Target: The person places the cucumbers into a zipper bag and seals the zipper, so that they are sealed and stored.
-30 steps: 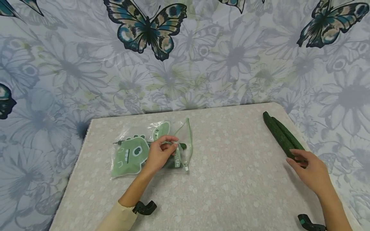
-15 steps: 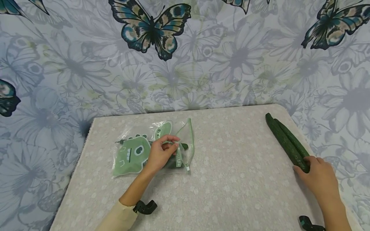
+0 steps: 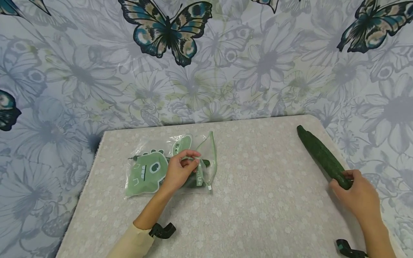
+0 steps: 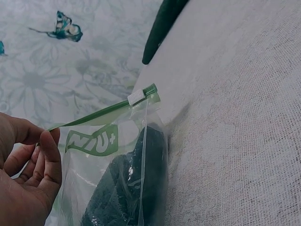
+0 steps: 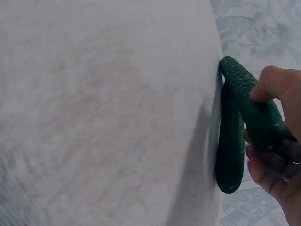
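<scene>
A cucumber slants along the table's right side, its near end gripped between the thumb and fingers of my right hand. That end is raised over a second cucumber, which the right wrist view shows lying underneath; the head view mostly hides it. At the left, a clear zip bag with a green cartoon print lies flat. My left hand pinches the green top edge of the bag's mouth. Inside, dark green cucumber-like shapes show through the plastic. A white slider sits at one end of the zip.
A pale patterned cloth covers the table. Behind it hangs a floral backdrop with butterflies. The held cucumber lies close to the table's right edge. A black wrist mount is on the left wrist, another on the right.
My right hand has shifted slightly nearer and right to the cucumbers' near end, grasped one and raised that end, so it covers the other cucumber. My left hand and the bag stay put.
</scene>
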`<state>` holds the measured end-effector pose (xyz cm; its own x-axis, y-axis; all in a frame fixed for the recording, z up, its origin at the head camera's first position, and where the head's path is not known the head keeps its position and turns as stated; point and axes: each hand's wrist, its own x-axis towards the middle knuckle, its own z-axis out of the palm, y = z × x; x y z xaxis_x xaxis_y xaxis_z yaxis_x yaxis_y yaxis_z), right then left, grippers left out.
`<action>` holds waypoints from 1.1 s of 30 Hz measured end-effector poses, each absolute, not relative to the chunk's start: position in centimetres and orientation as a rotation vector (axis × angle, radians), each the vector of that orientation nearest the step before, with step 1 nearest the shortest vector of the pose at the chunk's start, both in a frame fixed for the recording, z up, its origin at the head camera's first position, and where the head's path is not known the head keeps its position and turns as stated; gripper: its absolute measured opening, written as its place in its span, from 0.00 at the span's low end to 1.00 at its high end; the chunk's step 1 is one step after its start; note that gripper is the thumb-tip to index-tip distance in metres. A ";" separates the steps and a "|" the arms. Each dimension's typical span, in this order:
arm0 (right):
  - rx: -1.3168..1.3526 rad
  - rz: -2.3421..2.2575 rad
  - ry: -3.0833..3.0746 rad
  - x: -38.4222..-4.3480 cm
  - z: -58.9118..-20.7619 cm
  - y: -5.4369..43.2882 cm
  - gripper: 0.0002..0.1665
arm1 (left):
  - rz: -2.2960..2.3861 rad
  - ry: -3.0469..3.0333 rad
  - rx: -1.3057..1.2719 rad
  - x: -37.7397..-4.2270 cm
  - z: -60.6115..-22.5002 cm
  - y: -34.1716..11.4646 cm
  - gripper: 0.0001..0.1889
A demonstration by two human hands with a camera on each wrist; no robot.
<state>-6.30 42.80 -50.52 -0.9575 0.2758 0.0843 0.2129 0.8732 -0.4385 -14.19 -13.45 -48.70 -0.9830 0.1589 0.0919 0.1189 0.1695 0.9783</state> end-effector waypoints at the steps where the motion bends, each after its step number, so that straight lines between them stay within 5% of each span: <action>1: -0.415 0.717 -2.853 -6.2 -50.4 42.7 0.34 | 1.987 2.377 0.284 -14.2 -48.7 -13.4 0.14; 8: -0.840 1.384 -2.321 -6.9 -49.3 42.4 0.13 | 1.998 2.374 0.285 -14.3 -48.7 -13.4 0.14; 13: -1.003 1.545 -2.066 -7.6 -49.3 42.1 0.10 | 1.994 2.373 0.293 -14.1 -48.4 -13.4 0.11; 33: -0.599 2.145 -1.278 -8.9 -48.7 40.0 0.13 | 1.997 2.373 0.306 -14.0 -48.3 -13.5 0.09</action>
